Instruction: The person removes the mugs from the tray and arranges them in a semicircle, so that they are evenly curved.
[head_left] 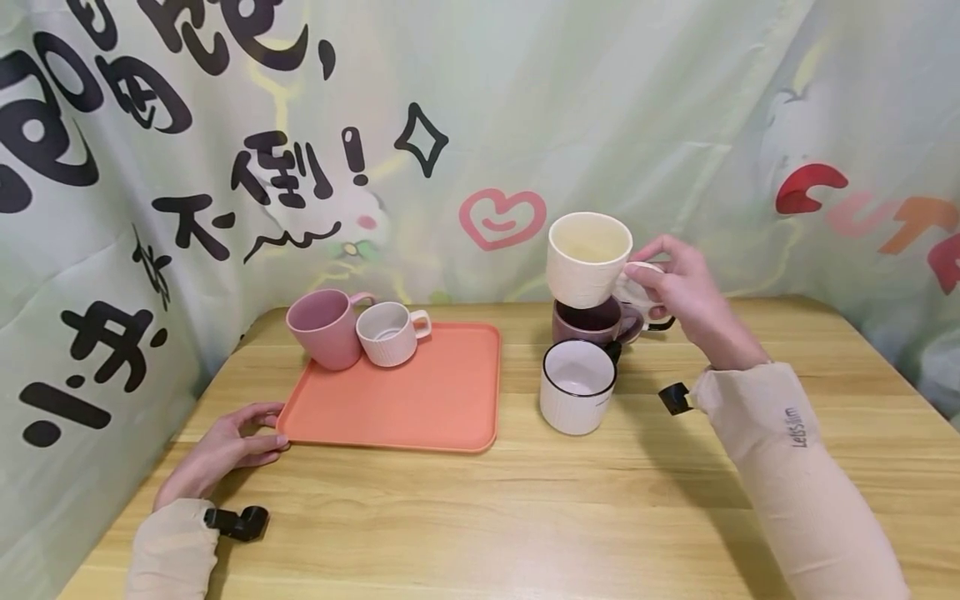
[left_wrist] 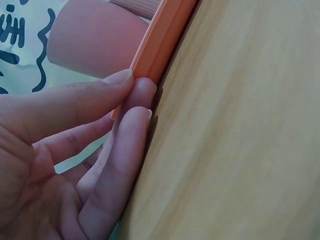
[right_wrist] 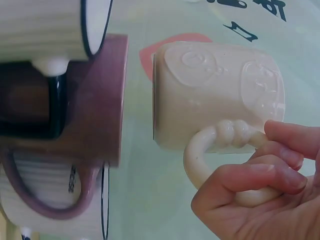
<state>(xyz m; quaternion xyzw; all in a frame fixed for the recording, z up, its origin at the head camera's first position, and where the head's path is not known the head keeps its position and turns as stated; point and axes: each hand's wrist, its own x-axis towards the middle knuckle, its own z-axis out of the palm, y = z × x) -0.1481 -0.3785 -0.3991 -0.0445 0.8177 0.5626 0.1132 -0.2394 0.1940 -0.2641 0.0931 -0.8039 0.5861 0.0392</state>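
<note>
My right hand grips the looped handle of a cream mug and holds it upright in the air. The right wrist view shows raised face-like relief on this mug, fingers curled through its handle. Below it stands a purple mug, apart from it. My left hand pinches the near left corner of an orange tray, thumb on the rim and fingers under it, as the left wrist view shows. On the tray's far left part are a pink mug and a small white ribbed cup.
A white mug with a black rim stands in front of the purple mug, right of the tray. Another black-rimmed white mug is mostly hidden behind it. A printed curtain hangs along the back of the wooden table.
</note>
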